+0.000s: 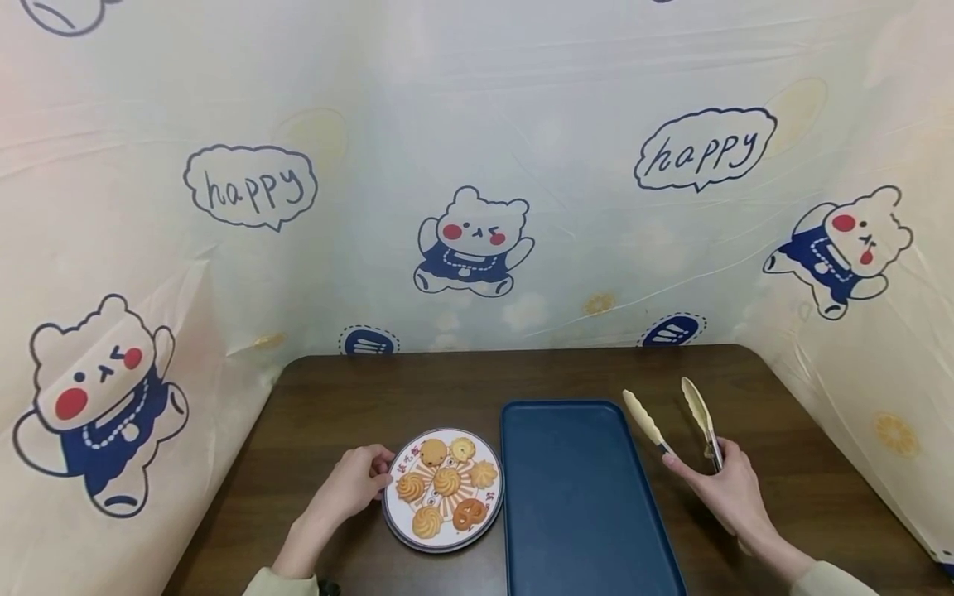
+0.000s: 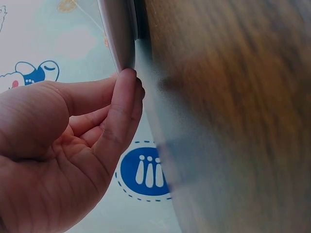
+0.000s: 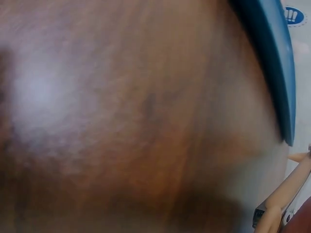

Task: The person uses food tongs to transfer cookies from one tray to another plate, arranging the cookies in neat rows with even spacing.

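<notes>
A round white plate [image 1: 397,511] with a printed design carries several cookies [image 1: 446,481], one of them pretzel-shaped [image 1: 469,514]. Another rim line shows beneath its near edge; whether that is a second plate I cannot tell. My left hand [image 1: 350,483] pinches the plate's left rim between thumb and fingers. In the left wrist view the fingertips meet the plate's edge [image 2: 119,36]. On the right, my right hand [image 1: 726,488] holds tongs [image 1: 701,410] with cream tips, their arms spread apart and pointing away. Between the hands lies a blue rectangular tray [image 1: 581,497], with nothing on its visible part.
Everything stands on a dark wooden table [image 1: 417,385]. A patterned cloth [image 1: 477,124] with cartoon bears hangs behind the table and along both sides. The plate's right edge sits close against the tray's left edge.
</notes>
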Motion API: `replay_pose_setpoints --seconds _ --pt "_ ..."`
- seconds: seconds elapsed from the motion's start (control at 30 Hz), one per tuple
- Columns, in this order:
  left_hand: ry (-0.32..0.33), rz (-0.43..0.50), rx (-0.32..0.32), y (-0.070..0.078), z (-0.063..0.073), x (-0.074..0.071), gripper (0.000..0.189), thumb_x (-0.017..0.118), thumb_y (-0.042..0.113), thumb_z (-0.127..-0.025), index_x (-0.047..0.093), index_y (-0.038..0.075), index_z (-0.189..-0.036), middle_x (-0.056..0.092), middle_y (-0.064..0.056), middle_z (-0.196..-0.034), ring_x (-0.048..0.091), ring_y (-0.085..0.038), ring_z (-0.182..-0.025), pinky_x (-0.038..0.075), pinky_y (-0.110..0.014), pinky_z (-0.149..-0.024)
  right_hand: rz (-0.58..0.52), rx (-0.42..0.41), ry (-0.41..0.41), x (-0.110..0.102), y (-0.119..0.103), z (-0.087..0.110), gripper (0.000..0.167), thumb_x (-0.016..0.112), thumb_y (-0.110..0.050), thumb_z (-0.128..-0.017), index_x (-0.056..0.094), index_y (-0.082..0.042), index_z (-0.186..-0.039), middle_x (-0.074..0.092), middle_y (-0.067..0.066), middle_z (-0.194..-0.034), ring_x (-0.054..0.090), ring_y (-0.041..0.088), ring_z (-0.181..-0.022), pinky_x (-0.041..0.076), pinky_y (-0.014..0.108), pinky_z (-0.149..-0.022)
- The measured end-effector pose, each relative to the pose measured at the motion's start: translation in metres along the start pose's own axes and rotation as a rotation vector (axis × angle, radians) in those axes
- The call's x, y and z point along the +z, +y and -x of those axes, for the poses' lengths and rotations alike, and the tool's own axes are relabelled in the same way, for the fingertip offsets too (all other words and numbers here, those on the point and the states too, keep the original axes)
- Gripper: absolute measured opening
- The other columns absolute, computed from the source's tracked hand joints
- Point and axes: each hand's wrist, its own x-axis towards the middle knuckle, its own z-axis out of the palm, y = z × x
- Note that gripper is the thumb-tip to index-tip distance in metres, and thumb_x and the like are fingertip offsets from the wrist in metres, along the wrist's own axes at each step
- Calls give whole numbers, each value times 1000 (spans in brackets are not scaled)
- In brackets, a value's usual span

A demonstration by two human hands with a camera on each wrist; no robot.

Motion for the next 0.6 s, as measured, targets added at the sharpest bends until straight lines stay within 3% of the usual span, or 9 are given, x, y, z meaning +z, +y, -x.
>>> replay_pose_setpoints --seconds 0.2,0.6 --pt "1 2 10 0 0 1 25 72 -4 -88 65 -5 -112 54 -6 -83 56 -17 -71 57 -30 -60 13 22 -26 5 8 3 106 76 -61 -79 32 12 -141 45 32 -126 47 46 -114 40 59 -91" --pt "2 -3 -7 0 -1 1 26 72 -3 -88 65 -4 -113 55 -6 -83 56 -17 -71 57 -29 -61 61 -4 41 17 7 9 106 73 -60 -83 28 14 -144 35 38 -131 46 54 -112 41 66 -84"
